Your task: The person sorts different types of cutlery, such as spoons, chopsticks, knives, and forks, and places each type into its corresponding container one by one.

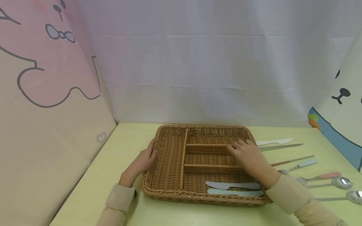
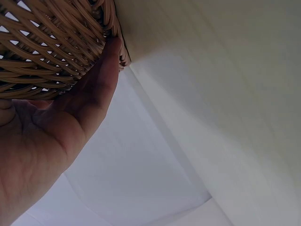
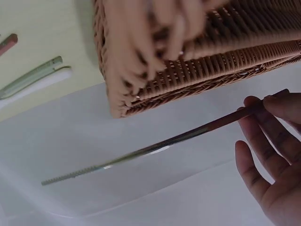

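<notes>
1. The right hand pinches the brown end of a chopstick between thumb and fingers; its ridged metal tip points away from the hand.
2. That hand is over the right side of the basket; whether it touches a divider, one cannot tell.
3. The left hand rests against the basket's left wall, its visible fingers laid along the wicker.
4. In the basket's near right compartment lie a grey knife and, just beside it, a mint knife.
5. On the table, right of the basket, lie a white knife, greenish chopsticks, a pink-handled fork and two spoons.
6. Behind the table hangs a pale curtain.
</notes>
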Demonstrator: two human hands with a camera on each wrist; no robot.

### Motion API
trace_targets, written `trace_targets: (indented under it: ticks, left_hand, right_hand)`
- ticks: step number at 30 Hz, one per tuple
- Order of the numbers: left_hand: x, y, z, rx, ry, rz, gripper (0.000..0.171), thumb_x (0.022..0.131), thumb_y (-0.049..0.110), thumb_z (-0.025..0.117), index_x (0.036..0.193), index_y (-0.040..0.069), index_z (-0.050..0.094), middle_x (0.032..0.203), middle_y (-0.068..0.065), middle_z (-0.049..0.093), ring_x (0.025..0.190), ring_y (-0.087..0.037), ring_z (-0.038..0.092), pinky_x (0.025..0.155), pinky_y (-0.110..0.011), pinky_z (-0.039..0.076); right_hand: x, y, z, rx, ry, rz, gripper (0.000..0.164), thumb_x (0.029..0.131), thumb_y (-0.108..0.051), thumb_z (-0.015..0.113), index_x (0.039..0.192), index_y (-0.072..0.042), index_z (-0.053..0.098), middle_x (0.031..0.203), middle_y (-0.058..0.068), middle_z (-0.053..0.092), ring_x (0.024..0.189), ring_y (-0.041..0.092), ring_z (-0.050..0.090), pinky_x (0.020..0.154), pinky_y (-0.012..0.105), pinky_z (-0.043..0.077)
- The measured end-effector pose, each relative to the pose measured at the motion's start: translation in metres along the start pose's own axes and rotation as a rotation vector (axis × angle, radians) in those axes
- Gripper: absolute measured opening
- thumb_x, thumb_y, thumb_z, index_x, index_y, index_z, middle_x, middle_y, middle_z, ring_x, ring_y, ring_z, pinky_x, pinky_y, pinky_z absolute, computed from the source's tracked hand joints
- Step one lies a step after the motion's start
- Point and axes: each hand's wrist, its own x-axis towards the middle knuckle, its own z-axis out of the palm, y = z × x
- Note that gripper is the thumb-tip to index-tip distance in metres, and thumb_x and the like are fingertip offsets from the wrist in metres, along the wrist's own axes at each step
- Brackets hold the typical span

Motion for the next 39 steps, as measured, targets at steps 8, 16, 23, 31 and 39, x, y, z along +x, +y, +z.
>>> trace_targets:
  ticks: [8,16,23,31,39]
  left_hand:
    - [0.001,-0.001,0.000,-0.009,-0.014,-0.006,0.059,0.100,0.017,0.033,0.147,0.000,0.001,0.078,-0.014,0.058,0.043,-0.012,0.045,0.046,-0.027,0.040]
    - [0.000,-0.001,0.000,-0.010,-0.008,0.001,0.059,0.100,0.017,0.034,0.146,-0.001,0.001,0.090,-0.021,0.060,0.044,-0.012,0.046,0.047,-0.027,0.041]
    - [0.000,0.000,0.000,-0.011,-0.012,0.000,0.059,0.100,0.017,0.033,0.146,0.000,0.002,0.077,-0.015,0.058,0.043,-0.011,0.042,0.046,-0.026,0.040]
    - [0.000,-0.001,0.000,-0.013,-0.018,-0.009,0.059,0.100,0.017,0.034,0.147,0.001,0.001,0.072,-0.009,0.056,0.042,-0.011,0.042,0.046,-0.026,0.040]
    - [0.000,-0.001,0.000,-0.016,-0.022,-0.010,0.059,0.100,0.017,0.034,0.147,0.002,0.000,0.068,-0.008,0.053,0.041,-0.011,0.040,0.046,-0.027,0.039]
  right_hand:
    - [0.010,-0.012,-0.006,0.033,-0.084,-0.007,0.035,0.067,0.002,0.077,0.096,-0.008,0.061,0.087,0.006,0.065,0.081,0.023,0.060,0.076,0.044,0.051]
    - [0.019,-0.022,-0.008,0.037,-0.095,-0.031,0.037,0.063,-0.001,0.080,0.094,-0.009,0.061,0.087,0.005,0.066,0.081,0.022,0.061,0.075,0.041,0.051]
    - [0.028,-0.031,-0.006,0.043,-0.107,-0.060,0.032,0.067,-0.005,0.079,0.093,-0.010,0.062,0.087,0.005,0.065,0.081,0.022,0.061,0.073,0.040,0.050]
    - [0.036,-0.040,0.000,0.064,-0.129,-0.079,0.031,0.067,-0.004,0.079,0.093,-0.011,0.064,0.086,0.005,0.066,0.082,0.022,0.063,0.081,0.042,0.050]
    - [0.040,-0.045,0.006,0.043,-0.173,-0.091,0.027,0.073,-0.004,0.073,0.097,-0.012,0.066,0.086,0.004,0.067,0.079,0.020,0.061,0.071,0.037,0.048]
